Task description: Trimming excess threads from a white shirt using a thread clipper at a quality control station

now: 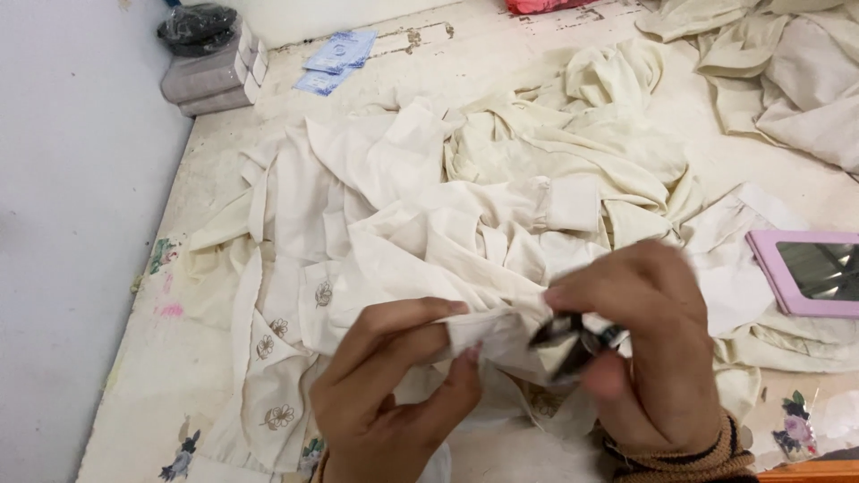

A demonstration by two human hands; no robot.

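Cream garment point(429, 224) lies heaped on the floor point(179, 376) in front of me; one fold of it is lifted up between both hands, near the bottom centre of view.

Grip state: my left hand point(389, 394) is closed on that fold, thumb over fingers, cloth pinched tight. My right hand point(649, 340) is closed round small dark thread snips point(573, 338), blades at the cloth edge just beside my left fingertips. Snips are blurred, so whether the blades are parted or shut I cannot tell.

Step in hand, as I judge it: trimming at the pinched edge, prob. a loose thread. Next move calls for keeping the fold taut w/ the left hand and the blade tips clear of the weave itself; slack cloth could get nicked.

Materials:
- Garment: thin matte woven fabric, soft, heavily creased, w/ a folded cuff near the centre.
- Small flower embroidery point(279, 417) in brownish thread on the lower left panel.
- Snips: dark metal, slight shine.

Surroundings: more cream cloth point(787, 80) piled top right, well apart. Pink-framed mirror point(810, 273) flat on the floor at right, near the heap. Grey stacked bundles point(210, 76) w/ a dark bag on top in the far left corner, blue packets point(333, 58) just beside. Floor is pale, stained, w/ flower stickers along the edges.
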